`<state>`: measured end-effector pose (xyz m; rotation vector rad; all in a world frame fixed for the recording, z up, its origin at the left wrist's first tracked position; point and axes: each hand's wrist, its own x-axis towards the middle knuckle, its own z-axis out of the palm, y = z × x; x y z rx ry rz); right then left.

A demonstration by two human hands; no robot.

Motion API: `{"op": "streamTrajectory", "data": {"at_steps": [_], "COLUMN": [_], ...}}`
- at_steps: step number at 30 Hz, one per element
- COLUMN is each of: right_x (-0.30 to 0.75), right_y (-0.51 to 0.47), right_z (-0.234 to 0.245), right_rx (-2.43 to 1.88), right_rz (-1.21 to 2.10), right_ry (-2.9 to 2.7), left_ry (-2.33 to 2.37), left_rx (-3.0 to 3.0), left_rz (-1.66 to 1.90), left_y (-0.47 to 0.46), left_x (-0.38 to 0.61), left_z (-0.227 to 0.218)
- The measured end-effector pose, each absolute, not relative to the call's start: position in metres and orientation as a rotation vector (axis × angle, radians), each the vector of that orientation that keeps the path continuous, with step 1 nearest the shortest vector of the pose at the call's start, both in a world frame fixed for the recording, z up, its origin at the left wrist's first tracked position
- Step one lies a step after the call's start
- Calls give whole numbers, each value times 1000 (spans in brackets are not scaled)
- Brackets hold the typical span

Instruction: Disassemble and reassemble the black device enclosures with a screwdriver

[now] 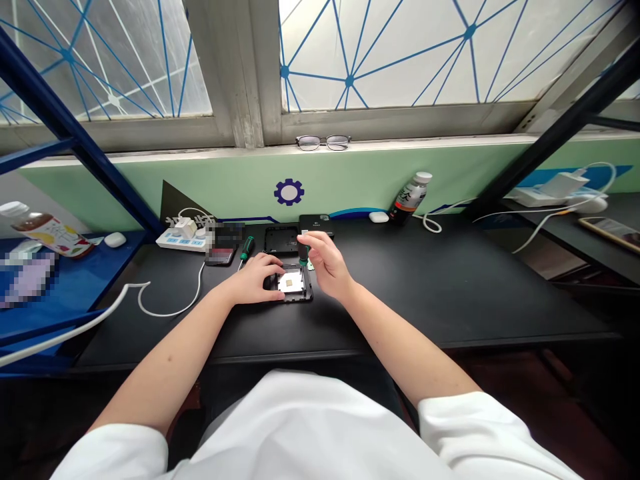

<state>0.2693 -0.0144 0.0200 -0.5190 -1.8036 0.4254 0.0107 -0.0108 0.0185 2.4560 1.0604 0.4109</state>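
A small opened black electronic device (311, 292) lies flat on the black desk, with a silver-white plate (291, 283) inside its frame. My left hand (256, 279) is closed around the device's left side, thumb at the near edge and fingers at the far edge. My right hand (329, 265) grips a screwdriver (303, 252) by its black and green handle. The screwdriver stands upright over the device's far right corner; its tip is too small to make out. A second green-handled screwdriver (247, 248) lies beyond my left hand.
Behind the device lie a black open cover (281, 241) and a black box (320, 222). A white power strip (183, 239) with cables stands at the left, near a phone (220, 257). A dark bottle (410, 199) and a white case (379, 217) stand by the wall. Glasses (323, 143) rest on the sill.
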Motion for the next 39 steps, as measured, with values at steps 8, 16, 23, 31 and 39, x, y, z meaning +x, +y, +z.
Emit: {"op": "streamTrajectory", "data": {"at_steps": [8,16,23,31,39], "right_x": [271,268,271,274,274], "right_y": [-15,-15,-16,-14,-14], "right_z": [22,13,14,19,20], "right_rx": [-539,-556,-638,-682,-579], "right_rz": [328,484,588,396,361], "right_ry": [-1733,-1695,-1729,-1741,-1722], "left_ry": [1058,1077,1066,1053,1066], "left_rx": [2468,2453,2456,2477,2469], "left_rz": [399,390,413,411,400], "left_y": [-11,-10,-10,-9,-9], "left_x": [12,11,10,10,10], "left_z": [21,20,17,16,17]}}
